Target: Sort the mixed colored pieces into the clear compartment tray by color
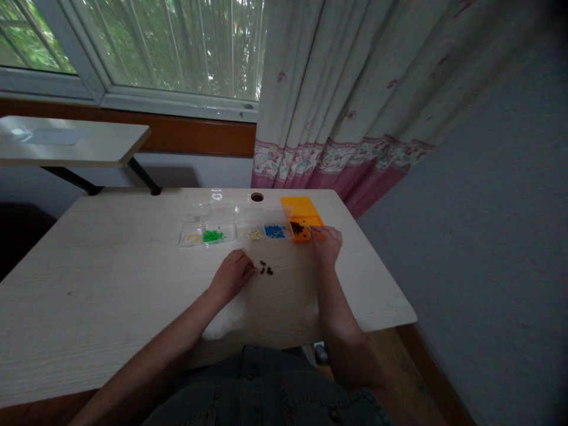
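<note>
Overlapping orange box — right hand; left hand beside dark pieces — cannot tell either grip.

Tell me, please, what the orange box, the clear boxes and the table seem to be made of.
Orange box: probably opaque plastic, evenly coloured. Clear boxes: likely glossy plastic, see-through with bright glints. Table: pale grain, faint sheen; wood or laminate, I cannot tell.

looks like a room at home: flowered curtain beside a far window, pale desk, wooden floor at near right.
</note>
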The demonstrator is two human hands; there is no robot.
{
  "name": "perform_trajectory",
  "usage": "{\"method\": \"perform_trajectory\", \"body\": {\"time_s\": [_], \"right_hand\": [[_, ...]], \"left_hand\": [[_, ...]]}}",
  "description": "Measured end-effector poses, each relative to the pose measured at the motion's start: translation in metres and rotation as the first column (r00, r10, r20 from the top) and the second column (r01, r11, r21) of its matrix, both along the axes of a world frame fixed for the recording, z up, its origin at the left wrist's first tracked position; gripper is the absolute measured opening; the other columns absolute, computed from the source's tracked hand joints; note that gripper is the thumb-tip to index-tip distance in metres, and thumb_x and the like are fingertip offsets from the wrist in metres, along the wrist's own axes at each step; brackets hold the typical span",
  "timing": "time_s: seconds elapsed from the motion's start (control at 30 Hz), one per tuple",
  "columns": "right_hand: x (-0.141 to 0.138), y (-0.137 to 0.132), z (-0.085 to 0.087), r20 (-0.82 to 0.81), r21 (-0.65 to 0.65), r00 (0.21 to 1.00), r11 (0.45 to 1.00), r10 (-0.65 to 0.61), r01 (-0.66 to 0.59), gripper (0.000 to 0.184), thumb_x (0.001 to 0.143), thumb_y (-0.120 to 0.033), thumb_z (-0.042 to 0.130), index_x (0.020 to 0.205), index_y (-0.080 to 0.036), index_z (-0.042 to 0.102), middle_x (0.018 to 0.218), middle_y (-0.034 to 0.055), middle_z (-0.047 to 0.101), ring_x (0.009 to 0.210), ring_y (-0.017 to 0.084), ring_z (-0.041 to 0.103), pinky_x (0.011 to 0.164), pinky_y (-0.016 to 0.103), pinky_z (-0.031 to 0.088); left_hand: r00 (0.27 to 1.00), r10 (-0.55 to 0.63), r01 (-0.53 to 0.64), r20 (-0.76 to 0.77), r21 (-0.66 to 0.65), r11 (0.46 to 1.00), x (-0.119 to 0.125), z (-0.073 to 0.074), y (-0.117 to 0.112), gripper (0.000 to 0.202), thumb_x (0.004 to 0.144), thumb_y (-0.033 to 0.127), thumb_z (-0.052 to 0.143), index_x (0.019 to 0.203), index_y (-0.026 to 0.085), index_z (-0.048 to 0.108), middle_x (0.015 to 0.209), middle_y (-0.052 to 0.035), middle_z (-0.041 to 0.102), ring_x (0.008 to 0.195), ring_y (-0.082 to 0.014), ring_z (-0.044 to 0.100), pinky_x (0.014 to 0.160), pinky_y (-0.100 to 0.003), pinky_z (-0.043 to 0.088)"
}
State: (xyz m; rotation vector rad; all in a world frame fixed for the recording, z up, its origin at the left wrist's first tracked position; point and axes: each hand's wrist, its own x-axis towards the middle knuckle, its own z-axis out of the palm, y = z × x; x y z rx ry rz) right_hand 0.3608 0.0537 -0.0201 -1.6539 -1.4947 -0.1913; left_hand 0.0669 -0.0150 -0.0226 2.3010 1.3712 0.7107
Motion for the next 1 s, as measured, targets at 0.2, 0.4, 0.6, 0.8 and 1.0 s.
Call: {"method": "perform_trajectory", "body": {"time_s": [0.2, 0.4, 0.6, 0.8, 1.0], "right_hand": [[-0.001, -0.001, -0.003, -0.004, -0.097, 0.999, 0.994, -0.053, 0.053, 0.028, 0.090, -0.040, 0.056, 0.090, -0.021, 0.076, 0.095, 0.0086, 0.069, 0.097, 0.024, 0.051, 0.089, 0.039, 0.036], [-0.001, -0.001, -0.007, 0.001, -0.153, 0.994, 0.982, -0.110, 0.109, 0.027, 0.088, -0.038, 0.055, 0.088, -0.022, 0.077, 0.098, 0.0093, 0.068, 0.100, 0.026, 0.048, 0.087, 0.039, 0.034], [0.005, 0.004, -0.017, 0.028, -0.065, 0.997, 0.995, -0.075, 0.076, 0.027, 0.086, -0.037, 0.056, 0.087, -0.020, 0.077, 0.093, 0.0101, 0.068, 0.094, 0.025, 0.049, 0.086, 0.040, 0.036], [0.005, 0.008, -0.019, 0.078, 0.008, 0.997, 1.000, -0.027, 0.026, 0.031, 0.087, -0.036, 0.052, 0.078, -0.017, 0.075, 0.085, 0.0120, 0.065, 0.088, 0.024, 0.047, 0.078, 0.040, 0.041], [-0.007, 0.005, 0.003, 0.080, 0.040, 0.996, 0.999, 0.030, -0.033, 0.035, 0.092, -0.038, 0.045, 0.083, -0.020, 0.074, 0.086, 0.0111, 0.062, 0.087, 0.025, 0.050, 0.078, 0.043, 0.044]], "left_hand": [[0.998, 0.029, -0.031, 0.060, 0.033, 0.999, -0.003, -0.001, 0.000, 0.005, 0.087, 0.020, 0.062, 0.089, 0.016, 0.065, 0.092, -0.0075, 0.059, 0.094, -0.0227, 0.055, 0.087, -0.038, 0.049], [0.994, 0.046, -0.054, 0.101, 0.077, 0.996, -0.004, 0.000, 0.001, 0.005, 0.088, 0.020, 0.062, 0.089, 0.016, 0.065, 0.092, -0.0066, 0.059, 0.094, -0.0216, 0.056, 0.088, -0.038, 0.049], [0.989, 0.069, -0.081, 0.130, 0.089, 0.993, -0.007, 0.004, 0.002, 0.006, 0.089, 0.022, 0.061, 0.089, 0.017, 0.065, 0.091, -0.0063, 0.060, 0.093, -0.0210, 0.056, 0.087, -0.038, 0.049], [0.979, 0.084, -0.108, 0.185, 0.128, 0.986, -0.010, 0.010, 0.003, 0.008, 0.090, 0.025, 0.062, 0.089, 0.018, 0.064, 0.090, -0.0052, 0.060, 0.092, -0.0201, 0.056, 0.087, -0.036, 0.048], [0.949, 0.131, -0.154, 0.288, 0.060, 0.986, -0.014, 0.022, 0.003, 0.012, 0.090, 0.030, 0.061, 0.089, 0.018, 0.066, 0.089, -0.0049, 0.059, 0.084, -0.0176, 0.055, 0.080, -0.032, 0.047]]}}
